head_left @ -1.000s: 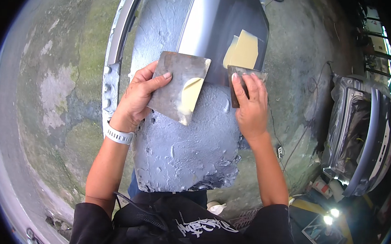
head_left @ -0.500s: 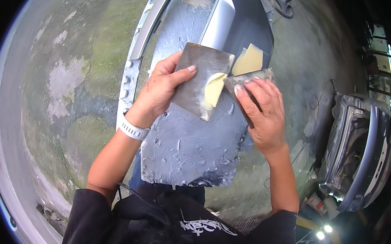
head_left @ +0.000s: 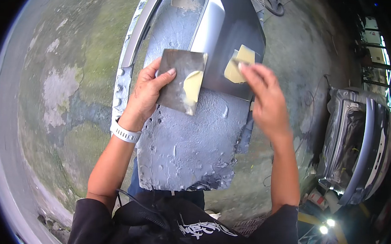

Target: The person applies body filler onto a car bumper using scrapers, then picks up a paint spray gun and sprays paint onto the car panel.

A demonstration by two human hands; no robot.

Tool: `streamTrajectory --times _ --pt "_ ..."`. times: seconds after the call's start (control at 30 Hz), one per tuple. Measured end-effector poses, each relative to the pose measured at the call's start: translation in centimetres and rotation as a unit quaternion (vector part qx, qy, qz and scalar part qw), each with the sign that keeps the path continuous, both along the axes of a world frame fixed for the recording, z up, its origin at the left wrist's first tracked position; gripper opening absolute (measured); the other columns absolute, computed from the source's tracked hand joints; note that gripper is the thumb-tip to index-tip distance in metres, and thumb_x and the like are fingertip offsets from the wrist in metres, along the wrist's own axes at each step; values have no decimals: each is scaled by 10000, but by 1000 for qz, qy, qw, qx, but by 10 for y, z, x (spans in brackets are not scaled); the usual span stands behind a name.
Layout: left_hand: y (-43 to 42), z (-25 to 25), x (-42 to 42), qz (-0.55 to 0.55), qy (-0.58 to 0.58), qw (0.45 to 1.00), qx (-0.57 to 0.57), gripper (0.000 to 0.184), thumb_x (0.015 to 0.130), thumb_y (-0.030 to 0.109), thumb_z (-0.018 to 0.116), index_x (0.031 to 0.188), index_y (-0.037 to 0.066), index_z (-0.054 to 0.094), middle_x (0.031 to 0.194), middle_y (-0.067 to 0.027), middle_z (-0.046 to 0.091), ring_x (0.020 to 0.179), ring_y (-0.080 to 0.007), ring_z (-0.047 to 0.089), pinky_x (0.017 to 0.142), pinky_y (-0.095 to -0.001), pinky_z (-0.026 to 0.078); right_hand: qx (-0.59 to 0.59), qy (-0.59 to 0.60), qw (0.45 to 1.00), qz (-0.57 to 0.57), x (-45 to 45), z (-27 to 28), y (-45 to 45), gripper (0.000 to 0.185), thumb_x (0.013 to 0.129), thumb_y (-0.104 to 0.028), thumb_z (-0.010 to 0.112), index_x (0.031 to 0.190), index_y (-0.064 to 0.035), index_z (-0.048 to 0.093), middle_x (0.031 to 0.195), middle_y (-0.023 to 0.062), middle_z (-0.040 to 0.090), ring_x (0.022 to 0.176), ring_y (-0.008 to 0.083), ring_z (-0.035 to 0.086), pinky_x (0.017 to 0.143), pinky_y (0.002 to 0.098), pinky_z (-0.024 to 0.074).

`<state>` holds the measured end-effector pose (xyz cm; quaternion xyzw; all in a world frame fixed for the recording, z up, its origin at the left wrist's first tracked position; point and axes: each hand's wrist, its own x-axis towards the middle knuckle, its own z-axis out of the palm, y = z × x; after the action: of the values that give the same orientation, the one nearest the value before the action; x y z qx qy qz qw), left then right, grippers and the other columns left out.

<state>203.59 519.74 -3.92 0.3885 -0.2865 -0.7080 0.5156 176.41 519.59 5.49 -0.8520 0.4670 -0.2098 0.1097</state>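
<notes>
My left hand (head_left: 147,89) grips a flat, dark metal plate (head_left: 173,86) by its left edge, thumb on top. A smear of pale yellow putty (head_left: 192,89) lies along the plate's right side. My right hand (head_left: 267,97) pinches a thin putty spreader (head_left: 242,62), seen nearly edge-on and blurred, partly hidden by the fingers. It is over a pale yellow putty patch (head_left: 234,74) on the grey car body panel (head_left: 231,34); whether it touches the patch I cannot tell.
The panel rests on a work surface crusted with grey filler (head_left: 183,139), close to my body. At right, another car part (head_left: 357,147) stands by a lit lamp (head_left: 327,226). A hose (head_left: 274,5) lies on the stained concrete floor (head_left: 72,68) beyond the panel.
My right hand has left the plate's edge and moved up with the spreader to the putty patch on the panel. The plate in my left hand has shifted left in view.
</notes>
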Motion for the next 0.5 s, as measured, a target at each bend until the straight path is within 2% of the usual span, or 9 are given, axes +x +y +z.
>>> streamTrajectory --times 0.03,0.2,0.33,0.5 --pt "2 -8 -2 -16 4 1000 15 328 965 86 612 1286 22 597 1096 -50 702 937 -109 674 842 -266 550 3 -14 999 -31 -4 -6 -14 610 784 149 521 1308 -137 642 1229 143 588 1120 346 573 977 396 473" --pt "4 -23 -3 -67 25 995 69 344 955 84 627 1296 38 602 1080 -45 712 927 -120 690 833 -276 566 6 17 997 -71 -17 -37 -61 620 810 140 522 1335 -173 626 1270 141 574 1135 342 565 966 388 484" --pt "4 -32 0 -73 51 993 72 375 949 79 633 1320 41 592 1089 -53 714 924 -127 698 828 -279 575 -23 83 992 -90 -15 -51 -67 617 832 112 541 1351 -215 612 1324 121 555 1156 342 557 975 392 486" --pt "3 -31 0 -77 53 993 70 387 951 74 629 1333 37 587 1093 -65 715 925 -133 700 821 -284 583 -30 86 991 -101 -7 -65 -57 624 827 94 568 1359 -231 604 1325 125 548 1167 352 553 998 408 473"
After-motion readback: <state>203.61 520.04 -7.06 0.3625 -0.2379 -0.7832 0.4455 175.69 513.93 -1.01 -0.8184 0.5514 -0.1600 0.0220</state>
